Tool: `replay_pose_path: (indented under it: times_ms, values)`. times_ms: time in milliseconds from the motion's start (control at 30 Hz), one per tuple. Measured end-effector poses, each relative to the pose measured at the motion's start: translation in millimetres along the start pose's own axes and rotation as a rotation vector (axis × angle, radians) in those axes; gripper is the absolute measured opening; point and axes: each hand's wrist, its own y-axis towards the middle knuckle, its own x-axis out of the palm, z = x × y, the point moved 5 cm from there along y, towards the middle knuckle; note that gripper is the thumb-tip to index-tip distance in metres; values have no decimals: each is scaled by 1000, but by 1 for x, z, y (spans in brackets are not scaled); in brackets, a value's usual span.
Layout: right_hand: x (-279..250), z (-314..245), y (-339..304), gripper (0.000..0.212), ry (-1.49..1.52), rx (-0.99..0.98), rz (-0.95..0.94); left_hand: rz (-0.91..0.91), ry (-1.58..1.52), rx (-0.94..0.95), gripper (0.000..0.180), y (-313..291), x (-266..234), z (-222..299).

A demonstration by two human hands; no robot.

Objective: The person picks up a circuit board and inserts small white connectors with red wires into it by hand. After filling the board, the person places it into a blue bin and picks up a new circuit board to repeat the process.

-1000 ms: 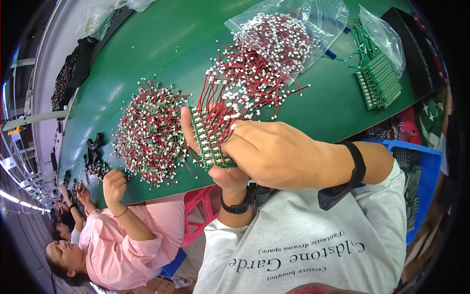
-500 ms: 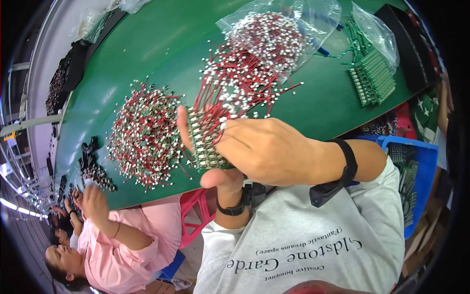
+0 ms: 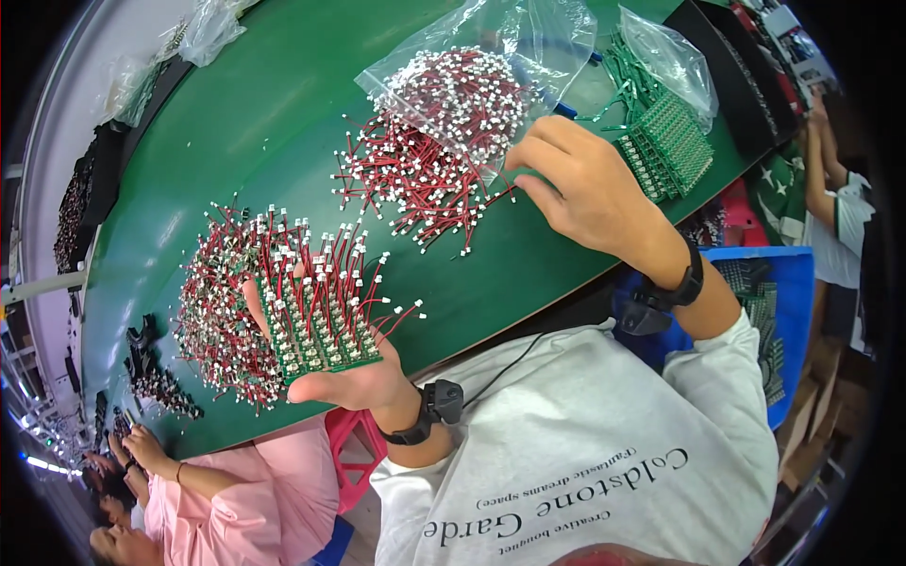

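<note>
My left hand (image 3: 370, 382) lies palm up under a green circuit-board panel (image 3: 326, 351), gripping it along the near side with the thumb. Many red wires with white connectors stand up from the panel. Over to the right, my right hand (image 3: 599, 193) hovers beside a heap of loose red wires (image 3: 444, 189), thumb and forefinger curled but apart. One red wire ends close to that thumb, and I see nothing held. Part of the heap is under a clear plastic bag (image 3: 552, 42).
A pile of wired boards (image 3: 222, 311) lies left of the panel on the green table (image 3: 283, 113). Stacked bare board panels (image 3: 675, 146) sit at the far right, above a blue bin (image 3: 797, 311). A co-worker in pink (image 3: 245, 491) sits at left.
My right hand has left the panel and moved right to the wire heap. The panel, now fully visible in my left hand, has shifted left and nearer.
</note>
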Motion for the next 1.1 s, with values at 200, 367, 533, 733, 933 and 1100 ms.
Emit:
replay_pose_path:
  times_ms: [200,367,533,733,933,1100]
  values:
    - [16,11,2,21,184,239,-37,-11,-14,-20,102,-2,8,-4]
    - [29,16,1,20,212,267,-34,-24,-32,-26,103,-2,8,-3]
    - [1,0,7,17,377,185,30,-20,-128,-45,102,-1,8,-7]
    - [15,-26,12,11,955,355,-131,-56,-169,-131,104,-5,22,-6]
    - [14,-47,17,11,959,420,-269,-8,-169,-136,99,-6,25,-7]
    - [8,-71,22,9,634,60,-65,-27,-174,-139,99,-7,23,-11]
